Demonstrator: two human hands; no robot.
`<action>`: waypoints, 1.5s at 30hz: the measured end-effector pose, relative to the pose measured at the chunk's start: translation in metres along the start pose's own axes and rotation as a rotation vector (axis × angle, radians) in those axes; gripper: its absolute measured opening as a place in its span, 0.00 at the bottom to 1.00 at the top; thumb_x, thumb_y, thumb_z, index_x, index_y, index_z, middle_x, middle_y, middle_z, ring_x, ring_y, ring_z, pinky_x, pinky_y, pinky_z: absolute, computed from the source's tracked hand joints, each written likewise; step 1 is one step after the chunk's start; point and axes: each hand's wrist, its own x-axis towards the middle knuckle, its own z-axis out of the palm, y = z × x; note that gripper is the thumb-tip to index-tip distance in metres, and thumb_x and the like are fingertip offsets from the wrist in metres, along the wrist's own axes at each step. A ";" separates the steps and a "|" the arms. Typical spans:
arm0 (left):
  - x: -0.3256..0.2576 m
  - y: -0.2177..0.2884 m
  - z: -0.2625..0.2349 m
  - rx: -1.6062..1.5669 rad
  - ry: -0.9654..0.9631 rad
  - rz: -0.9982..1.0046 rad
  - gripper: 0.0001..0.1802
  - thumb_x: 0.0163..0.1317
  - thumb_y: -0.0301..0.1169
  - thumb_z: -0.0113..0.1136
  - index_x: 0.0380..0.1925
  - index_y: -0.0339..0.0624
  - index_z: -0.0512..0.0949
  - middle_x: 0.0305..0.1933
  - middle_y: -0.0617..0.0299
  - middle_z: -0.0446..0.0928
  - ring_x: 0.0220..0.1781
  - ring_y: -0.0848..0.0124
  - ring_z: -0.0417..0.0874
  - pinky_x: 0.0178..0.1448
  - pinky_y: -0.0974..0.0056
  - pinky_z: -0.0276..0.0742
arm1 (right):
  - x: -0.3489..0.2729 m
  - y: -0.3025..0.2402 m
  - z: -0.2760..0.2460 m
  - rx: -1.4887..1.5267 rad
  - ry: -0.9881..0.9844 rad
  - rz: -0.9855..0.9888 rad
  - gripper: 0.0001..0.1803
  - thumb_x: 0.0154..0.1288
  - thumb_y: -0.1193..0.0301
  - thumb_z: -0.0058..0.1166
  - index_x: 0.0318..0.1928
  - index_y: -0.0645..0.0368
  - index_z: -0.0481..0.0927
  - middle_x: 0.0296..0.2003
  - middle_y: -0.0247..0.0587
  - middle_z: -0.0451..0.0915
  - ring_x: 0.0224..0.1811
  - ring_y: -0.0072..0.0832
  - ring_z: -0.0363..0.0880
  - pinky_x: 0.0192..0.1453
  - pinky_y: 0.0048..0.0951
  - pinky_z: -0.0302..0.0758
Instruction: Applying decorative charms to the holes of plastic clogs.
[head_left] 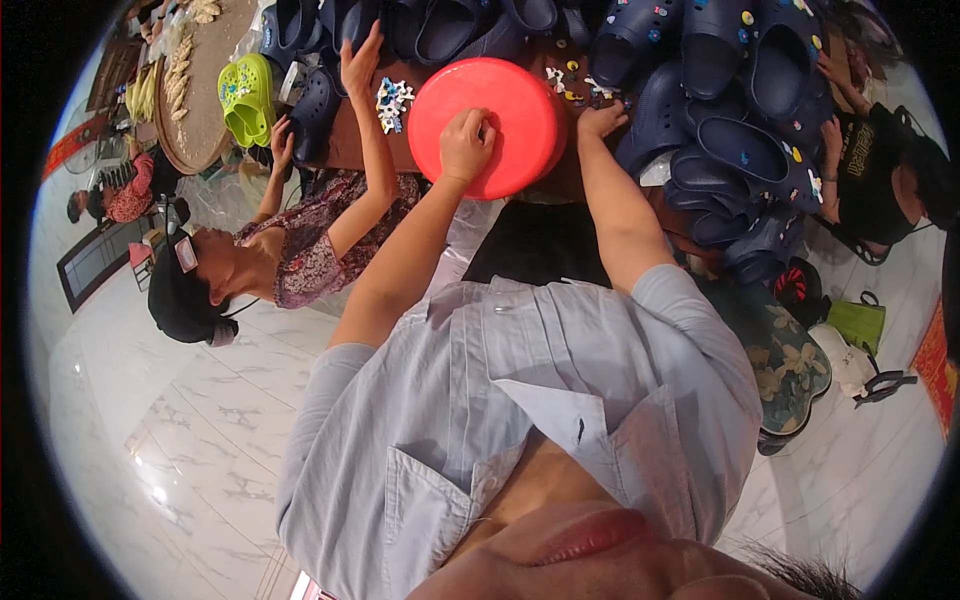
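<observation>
A round red plastic piece (530,110), like an upturned tub or stool top, sits at the table's near edge in front of me. My left hand (467,146) rests on it with curled fingers; whatever they may hold is hidden. Farther right, my right hand (603,120) is on the table beside small colourful shoe charms (572,80), its fingers bent together. I cannot make out anything in them. Another pile of charms (393,104) lies left of the red piece. Navy clogs (655,110), some with charms fitted, are heaped close to my right hand.
On my left, a person in a patterned top (320,225) reaches among navy clogs (315,110) and lime-green clogs (247,98). Another person in black (875,170) handles the heap at the right. A green bag (857,322) lies on the pale tiled floor (210,430).
</observation>
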 end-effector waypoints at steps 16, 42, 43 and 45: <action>0.004 0.008 0.007 -0.025 0.025 0.067 0.11 0.49 0.26 0.61 0.35 0.43 0.77 0.29 0.56 0.76 0.32 0.56 0.80 0.35 0.54 0.77 | 0.031 0.009 -0.003 -0.144 -0.071 -0.105 0.30 0.51 0.80 0.61 0.57 0.64 0.70 0.53 0.60 0.67 0.58 0.55 0.67 0.63 0.46 0.67; 0.005 0.006 0.010 -0.074 0.086 0.072 0.09 0.51 0.28 0.61 0.34 0.44 0.75 0.30 0.54 0.76 0.33 0.54 0.80 0.37 0.52 0.78 | 0.083 -0.106 -0.075 -0.217 -0.203 -0.336 0.34 0.54 0.65 0.64 0.62 0.59 0.72 0.70 0.67 0.53 0.72 0.57 0.53 0.75 0.41 0.54; 0.007 0.007 0.011 -0.084 0.082 0.083 0.09 0.52 0.29 0.61 0.34 0.44 0.75 0.30 0.54 0.76 0.34 0.54 0.80 0.37 0.52 0.78 | 0.085 -0.103 -0.080 -0.259 -0.148 -0.365 0.32 0.54 0.65 0.63 0.61 0.60 0.73 0.67 0.67 0.58 0.70 0.55 0.57 0.73 0.41 0.57; 0.005 0.003 0.013 -0.087 0.088 0.069 0.09 0.52 0.29 0.61 0.34 0.44 0.75 0.30 0.53 0.76 0.34 0.54 0.80 0.37 0.52 0.78 | 0.071 -0.108 -0.088 -0.309 -0.114 -0.409 0.31 0.55 0.65 0.61 0.59 0.62 0.74 0.64 0.68 0.63 0.69 0.54 0.61 0.72 0.41 0.60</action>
